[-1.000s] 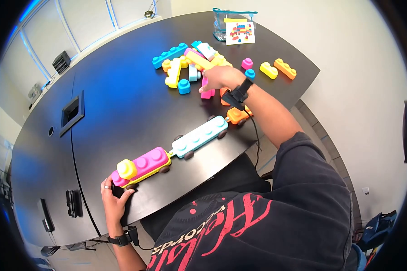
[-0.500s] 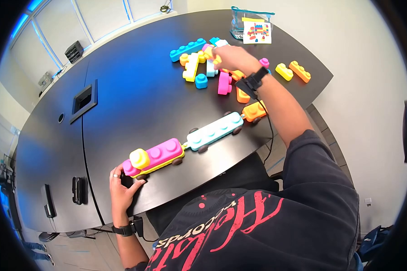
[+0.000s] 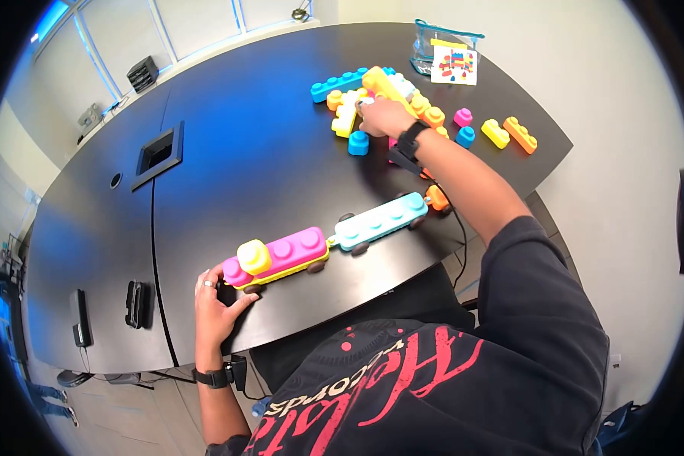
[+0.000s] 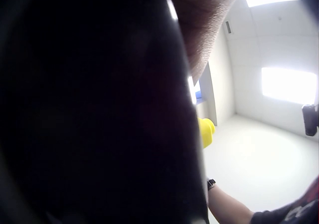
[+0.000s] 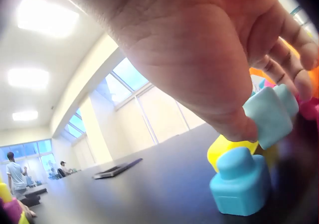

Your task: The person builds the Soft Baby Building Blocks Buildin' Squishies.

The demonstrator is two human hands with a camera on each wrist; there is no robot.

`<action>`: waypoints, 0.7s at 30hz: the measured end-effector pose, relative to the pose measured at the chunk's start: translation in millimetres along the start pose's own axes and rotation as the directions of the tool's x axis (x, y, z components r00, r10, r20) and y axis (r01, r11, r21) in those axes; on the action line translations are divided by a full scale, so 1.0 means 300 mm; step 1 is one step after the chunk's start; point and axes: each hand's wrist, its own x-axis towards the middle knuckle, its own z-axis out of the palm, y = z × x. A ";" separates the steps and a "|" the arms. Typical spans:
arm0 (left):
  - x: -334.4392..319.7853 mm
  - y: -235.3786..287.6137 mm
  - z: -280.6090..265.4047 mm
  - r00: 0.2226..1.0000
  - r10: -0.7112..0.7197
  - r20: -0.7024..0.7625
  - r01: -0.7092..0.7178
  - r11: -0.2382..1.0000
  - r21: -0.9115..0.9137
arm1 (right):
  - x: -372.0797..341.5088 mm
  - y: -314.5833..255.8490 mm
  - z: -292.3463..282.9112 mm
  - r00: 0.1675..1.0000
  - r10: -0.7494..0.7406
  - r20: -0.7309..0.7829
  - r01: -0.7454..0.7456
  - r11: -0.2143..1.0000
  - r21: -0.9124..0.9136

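Right hand [image 3: 386, 119] has moved closer to the small blue block [image 3: 359, 144] since half a second ago. Nearest, at lower left of the head view, the left hand [image 3: 217, 313] lies against the end of a pink-and-yellow train car [image 3: 287, 257]; I cannot tell whether its grip is tight. Mid-frame, a pale blue car [image 3: 380, 224] adjoins it on the worktop [image 3: 228, 186]. Farther, upper centre, the right grip pinches a pale blue block [image 5: 267, 118] among loose blocks. Upper right sits a clear pouch [image 3: 424, 58].
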 end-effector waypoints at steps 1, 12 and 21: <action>-0.002 0.002 0.002 1.000 -0.011 -0.004 0.011 1.000 0.000 | -0.055 -0.012 -0.041 1.000 0.001 -0.030 0.001 0.998 0.067; 0.001 -0.023 -0.010 0.998 0.054 0.018 -0.055 0.997 0.060 | -0.436 -0.127 -0.153 0.911 -0.387 -0.145 0.227 0.175 0.958; -0.003 -0.018 -0.011 1.000 -0.004 0.029 0.003 1.000 0.022 | -0.574 -0.274 -0.097 0.765 -0.633 -0.120 0.294 0.177 0.939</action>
